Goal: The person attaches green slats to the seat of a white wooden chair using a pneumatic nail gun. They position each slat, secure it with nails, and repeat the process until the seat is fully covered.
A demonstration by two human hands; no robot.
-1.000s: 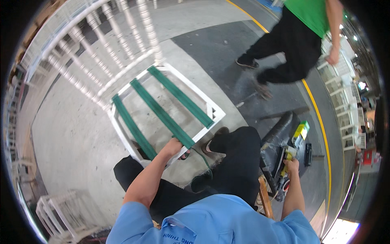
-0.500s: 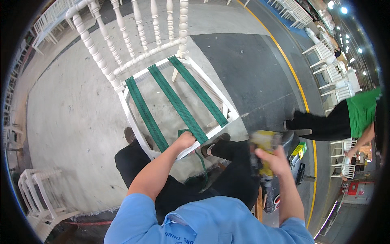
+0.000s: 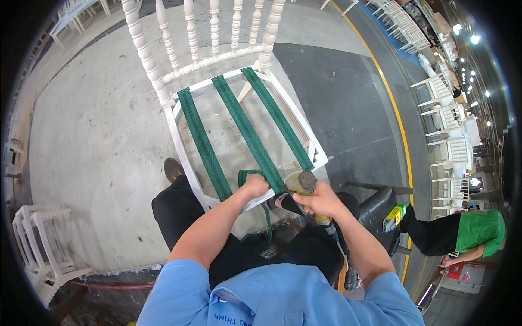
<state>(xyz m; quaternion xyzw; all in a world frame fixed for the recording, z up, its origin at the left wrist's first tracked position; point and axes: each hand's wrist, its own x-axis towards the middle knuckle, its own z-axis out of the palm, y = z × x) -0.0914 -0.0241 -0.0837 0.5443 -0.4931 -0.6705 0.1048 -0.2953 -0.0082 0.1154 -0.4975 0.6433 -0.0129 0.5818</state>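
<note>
A white chair frame (image 3: 179, 142) stands before me, its seat opening crossed by three green webbing straps (image 3: 239, 120). At the front rail, my left hand (image 3: 255, 186) is closed on the green webbing beside the middle strap's front end. A loop of it shows by my fingers, and a loose tail (image 3: 268, 223) hangs below the rail. My right hand (image 3: 322, 200) grips a yellow air stapler (image 3: 302, 182), its hose fitting pointing down toward me. The stapler's head is at the front rail, just right of the middle strap; whether it touches is hidden.
Right of my leg is a black padded seat (image 3: 375, 209) with a yellow-green box (image 3: 395, 217) on it. A person in a green shirt (image 3: 478, 233) bends at the far right. White chairs (image 3: 448, 117) line that side; another (image 3: 46, 244) stands at lower left.
My right hand has brought the stapler left, from beside my right leg to the chair's front rail. My left hand stays at the rail. The person in green has shifted lower in view.
</note>
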